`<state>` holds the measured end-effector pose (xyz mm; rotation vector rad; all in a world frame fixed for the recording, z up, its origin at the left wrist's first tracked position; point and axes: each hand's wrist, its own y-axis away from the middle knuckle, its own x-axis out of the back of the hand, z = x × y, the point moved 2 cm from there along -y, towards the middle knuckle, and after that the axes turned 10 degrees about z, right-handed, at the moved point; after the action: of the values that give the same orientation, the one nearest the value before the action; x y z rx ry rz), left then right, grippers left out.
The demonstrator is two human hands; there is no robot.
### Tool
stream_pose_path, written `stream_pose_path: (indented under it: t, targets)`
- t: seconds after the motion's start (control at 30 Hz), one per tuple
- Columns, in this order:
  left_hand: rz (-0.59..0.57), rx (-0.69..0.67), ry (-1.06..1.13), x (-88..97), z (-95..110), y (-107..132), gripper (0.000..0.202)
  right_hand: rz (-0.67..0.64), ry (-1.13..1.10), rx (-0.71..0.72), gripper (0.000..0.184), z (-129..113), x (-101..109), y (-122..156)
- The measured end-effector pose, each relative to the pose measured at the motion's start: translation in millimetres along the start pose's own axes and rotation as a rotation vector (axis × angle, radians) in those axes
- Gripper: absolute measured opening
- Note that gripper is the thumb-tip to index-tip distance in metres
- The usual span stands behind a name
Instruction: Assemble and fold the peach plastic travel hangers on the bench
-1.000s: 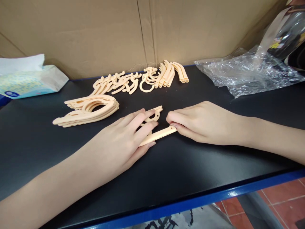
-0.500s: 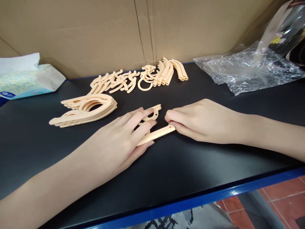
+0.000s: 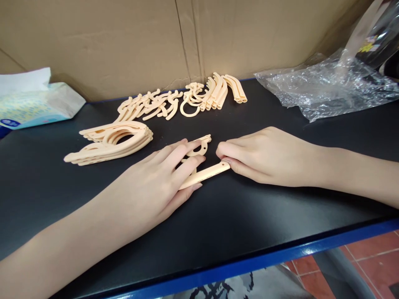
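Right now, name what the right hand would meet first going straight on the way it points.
Past the beige hanger arm whose end it grips, the right hand would probably meet the left hand, or perhaps the curved hanger piece partly under that hand; depth is unclear.

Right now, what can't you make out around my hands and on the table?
In the head view:
Beige bar: its left end, covered by the left hand.
Right hand: fingertips other than the thumb, hidden in its curled grip.
Beige pieces at the back: their exact number, since they overlap.
Tissue pack: its left end, cut off by the picture's edge.
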<state>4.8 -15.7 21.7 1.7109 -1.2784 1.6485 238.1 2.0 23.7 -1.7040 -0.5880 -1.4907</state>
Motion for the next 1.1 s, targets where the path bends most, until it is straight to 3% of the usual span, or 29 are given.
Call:
stream_pose_path:
  t: [1.1]
  targets:
    - [0.042,0.037,0.094,-1.3,1.7,1.6,0.04,0.025,0.012,0.039,0.025,-0.4,-0.2,1.5]
